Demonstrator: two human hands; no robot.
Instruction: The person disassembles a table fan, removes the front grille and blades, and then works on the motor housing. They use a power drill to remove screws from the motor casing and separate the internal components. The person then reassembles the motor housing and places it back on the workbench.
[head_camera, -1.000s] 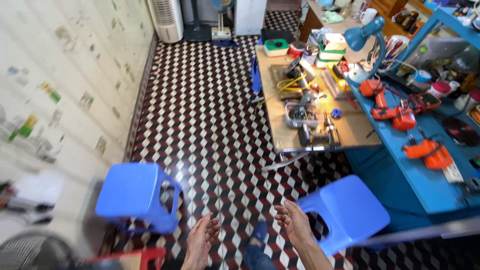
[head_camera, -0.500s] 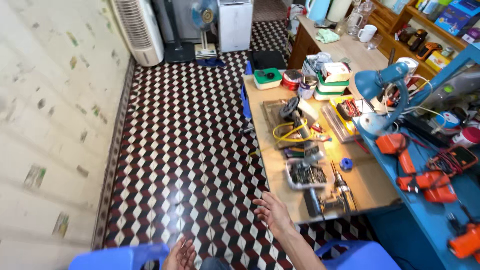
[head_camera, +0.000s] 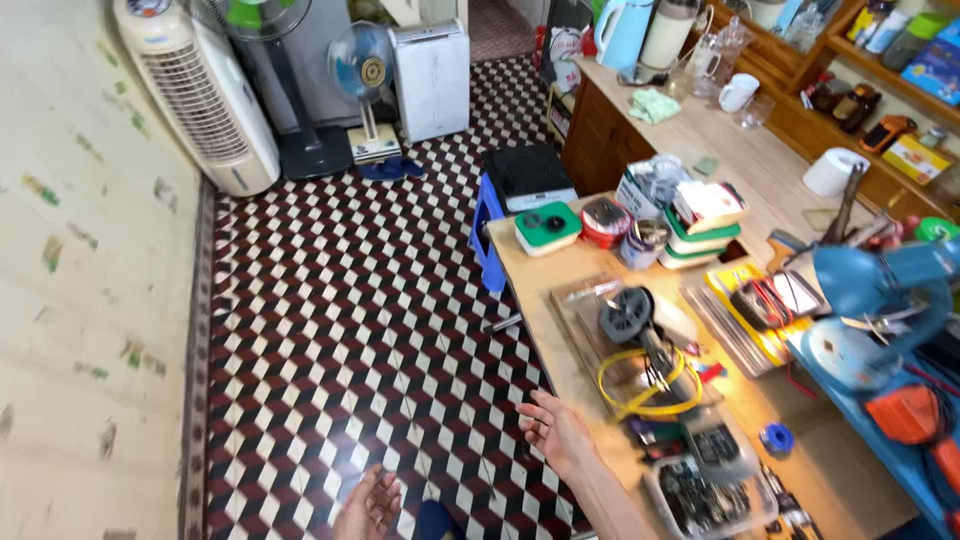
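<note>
My right hand (head_camera: 555, 430) is held out palm up with fingers apart, empty, just off the near edge of a wooden workbench (head_camera: 545, 275). My left hand (head_camera: 368, 505) hangs low at the bottom edge of view, fingers loosely spread, holding nothing, over the checkered tile floor (head_camera: 340, 300). Nearest my right hand on the bench are a yellow coiled cable (head_camera: 645, 385) and a dark round spool (head_camera: 627, 315).
A blue desk lamp (head_camera: 865, 310) leans over the bench's right side. Green and red tins (head_camera: 548, 228), stacked boxes (head_camera: 700, 225) and a tray of small parts (head_camera: 705, 485) crowd the bench. A white air cooler (head_camera: 195, 95), fans (head_camera: 362, 75) and a white unit (head_camera: 432, 80) stand at the far wall.
The view has swung up and forward: the blue stools have left view and the far wall with fans has come in. Both hands stay open; the right one has risen beside the bench.
</note>
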